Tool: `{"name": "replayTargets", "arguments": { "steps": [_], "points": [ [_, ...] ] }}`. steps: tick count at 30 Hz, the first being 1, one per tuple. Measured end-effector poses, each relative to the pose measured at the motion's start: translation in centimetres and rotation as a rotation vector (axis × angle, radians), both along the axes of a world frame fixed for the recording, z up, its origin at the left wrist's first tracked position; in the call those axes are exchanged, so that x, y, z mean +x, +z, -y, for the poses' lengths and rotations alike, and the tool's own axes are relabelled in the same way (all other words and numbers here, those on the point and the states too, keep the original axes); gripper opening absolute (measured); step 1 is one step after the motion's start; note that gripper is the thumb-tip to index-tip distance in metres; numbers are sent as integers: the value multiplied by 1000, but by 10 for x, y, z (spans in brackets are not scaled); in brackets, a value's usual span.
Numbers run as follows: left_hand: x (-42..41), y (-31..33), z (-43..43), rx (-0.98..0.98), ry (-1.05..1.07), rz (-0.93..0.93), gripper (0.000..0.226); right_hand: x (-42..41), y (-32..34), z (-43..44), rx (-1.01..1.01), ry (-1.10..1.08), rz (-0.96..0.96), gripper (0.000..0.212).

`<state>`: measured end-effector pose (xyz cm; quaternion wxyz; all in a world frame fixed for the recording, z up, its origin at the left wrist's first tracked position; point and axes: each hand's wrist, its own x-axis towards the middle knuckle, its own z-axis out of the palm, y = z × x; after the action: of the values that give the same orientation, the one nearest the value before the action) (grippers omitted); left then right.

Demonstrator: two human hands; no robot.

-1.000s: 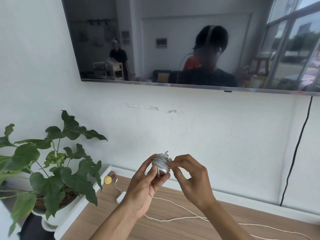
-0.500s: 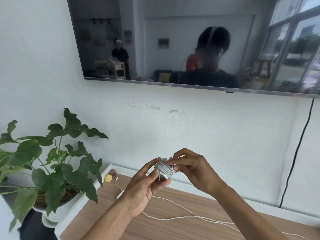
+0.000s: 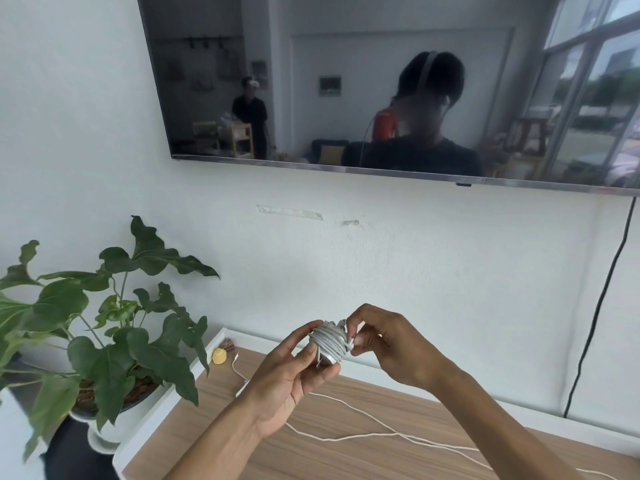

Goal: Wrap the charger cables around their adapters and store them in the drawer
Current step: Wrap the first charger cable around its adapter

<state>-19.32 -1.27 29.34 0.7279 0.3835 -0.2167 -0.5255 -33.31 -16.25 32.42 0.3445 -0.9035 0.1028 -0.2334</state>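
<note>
A white charger adapter with its cable wound around it [image 3: 328,342] is held up in front of the wall. My left hand [image 3: 287,379] grips it from below and the left, thumb on its front. My right hand [image 3: 388,344] pinches the cable's loose end at the bundle's right side. On the wooden cabinet top [image 3: 398,455] below lies a second white cable [image 3: 374,435], stretched out loose, and a white adapter [image 3: 242,389] mostly hidden behind my left wrist. No drawer is in view.
A potted green plant [image 3: 114,327] stands at the left beside the cabinet. A small yellow object [image 3: 219,356] sits at the cabinet's back left corner. A wall-mounted TV [image 3: 381,84] hangs above; a black cord [image 3: 595,313] runs down the wall at right.
The bundle and both hands have stayed at about the same spot. My right fingers have shifted from the top of the bundle to its right side, holding the cable end.
</note>
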Motion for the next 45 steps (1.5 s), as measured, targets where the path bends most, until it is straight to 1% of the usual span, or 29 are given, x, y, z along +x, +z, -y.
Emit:
{"name": "replayTargets", "arguments": {
  "steps": [2,3,5,8,11,13,16,20,23,25,29,32,38,40,43,45],
  "points": [
    [1,0,1,-3,-19,-8,42,0,1,5,95,-28,-29,47],
    [1,0,1,-3,-28,-6,41,0,2,6,106,-33,-37,48],
    [1,-2,2,4,-35,4,38,1,4,4,45,-29,-47,52],
    [3,-4,4,17,-27,23,38,4,7,-2,-89,11,-38,49],
    [6,-2,7,33,-12,58,43,5,8,-5,-119,33,-24,50],
    [8,-2,7,29,9,60,43,8,2,-8,-127,32,21,49],
    [7,-3,10,4,55,56,40,14,-9,-17,-43,-62,146,39],
    [3,-2,13,-68,121,11,43,25,-21,-33,176,-248,323,22],
    [2,0,15,-122,138,-9,42,32,-27,-44,301,-332,443,8],
    [2,0,16,-154,152,-8,42,34,-28,-47,388,-324,478,7],
    [1,0,17,-184,160,-22,38,37,-28,-50,452,-306,509,9],
    [0,-2,17,-199,158,-20,30,39,-34,-54,465,-319,506,13],
    [0,-15,19,-175,160,7,29,42,-38,-61,437,-368,540,17],
    [3,-18,18,-152,153,72,35,43,-41,-61,452,-369,524,18],
    [9,-21,17,-87,188,290,40,43,-43,-60,498,-387,530,14],
    [11,-20,16,-66,229,381,54,42,-42,-59,558,-391,556,10]
  ]
}}
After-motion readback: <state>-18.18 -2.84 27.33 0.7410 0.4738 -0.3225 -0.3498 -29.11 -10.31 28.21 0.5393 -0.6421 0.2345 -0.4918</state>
